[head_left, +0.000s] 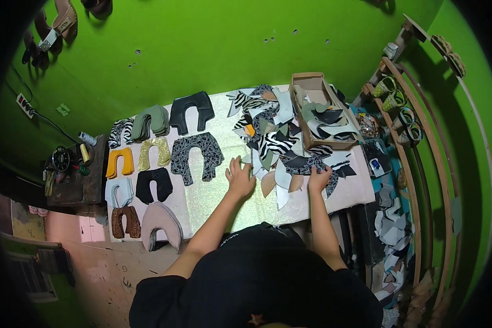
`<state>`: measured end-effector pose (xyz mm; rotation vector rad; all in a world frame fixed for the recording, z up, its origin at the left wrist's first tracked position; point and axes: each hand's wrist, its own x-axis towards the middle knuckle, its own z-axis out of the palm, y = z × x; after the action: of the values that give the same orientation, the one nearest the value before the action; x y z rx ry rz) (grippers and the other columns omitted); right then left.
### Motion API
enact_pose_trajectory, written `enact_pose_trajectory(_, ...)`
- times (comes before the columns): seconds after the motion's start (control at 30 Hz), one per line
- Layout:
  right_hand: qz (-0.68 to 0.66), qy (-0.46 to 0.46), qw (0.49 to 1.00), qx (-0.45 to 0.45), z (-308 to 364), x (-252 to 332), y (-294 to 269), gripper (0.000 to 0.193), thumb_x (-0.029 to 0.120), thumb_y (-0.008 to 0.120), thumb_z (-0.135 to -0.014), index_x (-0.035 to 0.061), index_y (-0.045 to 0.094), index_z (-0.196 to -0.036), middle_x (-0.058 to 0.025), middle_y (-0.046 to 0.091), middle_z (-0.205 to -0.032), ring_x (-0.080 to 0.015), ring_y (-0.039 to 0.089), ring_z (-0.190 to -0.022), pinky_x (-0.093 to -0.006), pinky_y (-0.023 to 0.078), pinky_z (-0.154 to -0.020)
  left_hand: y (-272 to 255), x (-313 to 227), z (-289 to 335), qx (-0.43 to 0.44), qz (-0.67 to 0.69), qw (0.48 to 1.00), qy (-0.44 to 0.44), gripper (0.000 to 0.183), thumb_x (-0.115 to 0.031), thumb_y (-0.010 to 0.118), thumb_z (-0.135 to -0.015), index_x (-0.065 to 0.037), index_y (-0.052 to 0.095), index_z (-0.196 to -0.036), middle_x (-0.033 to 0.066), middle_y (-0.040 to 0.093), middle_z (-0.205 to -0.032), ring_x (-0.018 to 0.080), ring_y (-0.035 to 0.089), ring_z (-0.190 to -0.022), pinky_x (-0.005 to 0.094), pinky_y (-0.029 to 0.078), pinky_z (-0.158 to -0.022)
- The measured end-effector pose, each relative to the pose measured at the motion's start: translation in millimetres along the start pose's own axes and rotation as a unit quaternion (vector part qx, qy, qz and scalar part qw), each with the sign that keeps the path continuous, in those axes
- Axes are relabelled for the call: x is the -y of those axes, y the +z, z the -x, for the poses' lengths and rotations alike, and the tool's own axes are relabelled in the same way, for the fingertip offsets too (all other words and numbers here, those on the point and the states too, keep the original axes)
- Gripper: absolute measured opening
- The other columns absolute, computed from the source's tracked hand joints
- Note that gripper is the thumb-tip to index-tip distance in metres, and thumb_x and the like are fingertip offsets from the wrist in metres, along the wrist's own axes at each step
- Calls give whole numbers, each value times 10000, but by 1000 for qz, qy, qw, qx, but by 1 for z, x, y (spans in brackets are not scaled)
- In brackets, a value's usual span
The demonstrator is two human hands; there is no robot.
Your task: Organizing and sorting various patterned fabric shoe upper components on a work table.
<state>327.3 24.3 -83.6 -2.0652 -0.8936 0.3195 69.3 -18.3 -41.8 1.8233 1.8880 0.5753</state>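
pinching, that's what seems to be done by the right hand (320,179), with a black-and-grey patterned scrap (311,163) caught between thumb and fingers. that scrap is found at the near right part of the messy scrap pile (279,143), just in front of the cardboard box (336,145). nothing is held by the left hand (240,177); its fingers are spread loose above the shiny gold sheet (251,202), though whether the sheet is touched can't be told from this angle. neat stacks of arch-shaped pieces (197,142) are lined up further left.

as for handling, the scrap looks thin and should be really light, bendy but not floppy like a rag, probably a bit slick on the face. nothing fragile, imo. it's best gripped flat by an edge that's been left uncovered, since neighbours could easily be dragged along where pieces are overlapped.
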Motion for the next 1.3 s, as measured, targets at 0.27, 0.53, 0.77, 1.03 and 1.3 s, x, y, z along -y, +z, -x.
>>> enact_pose_trajectory(0.27, -236, 16, 968, 80, -33, -3, -12, 233, 93, 593, -807, -59, 524, -969, -39, 540, -789, -79, 475, -676, -201, 384, -602, 16, -10, -6, 20, 14, 999, 24, 393, -225, 604, -716, -104, 538, -1085, 218, 291, -1300, 376, 192, -1247, 507, 185, -979)
enact_pose_trajectory(0.53, -399, -103, 910, 52, -36, 67, -73, 167, 85, 536, -856, -33, 498, -966, -34, 536, -831, -76, 480, -746, -212, 401, -679, 25, -17, -23, 25, 87, 994, 61, 408, -233, 615, -714, -117, 531, -1096, 179, 375, -1237, 352, 291, -1178, 444, 273, -954)
enact_pose_trajectory(0.77, -192, -314, 866, 339, -8, 114, -82, 193, 149, 549, -834, 9, 539, -965, -107, 586, -770, -145, 539, -721, -271, 425, -675, -24, -70, -30, -85, 243, 941, 219, 569, -281, 675, -677, -71, 456, -1158, 162, 414, -1227, 331, 357, -1155, 407, 271, -979)
enact_pose_trajectory(1.03, -92, -331, 790, 509, 17, 153, -53, 191, 166, 520, -834, 23, 535, -961, -187, 578, -755, -300, 561, -680, -326, 426, -646, -54, -56, -26, 4, 212, 963, 165, 438, -363, 739, -622, -59, 622, -914, 91, 600, -934, 252, 525, -960, 388, 325, -903)
enact_pose_trajectory(1.3, -191, -250, 747, 586, 18, 167, -17, 183, 79, 572, -800, 5, 544, -965, -74, 608, -837, -122, 562, -704, -254, 441, -640, -78, -33, -23, 103, 312, 939, 99, 349, -241, 743, -654, -22, 592, -879, 49, 587, -803, 131, 527, -749, 274, 415, -723)
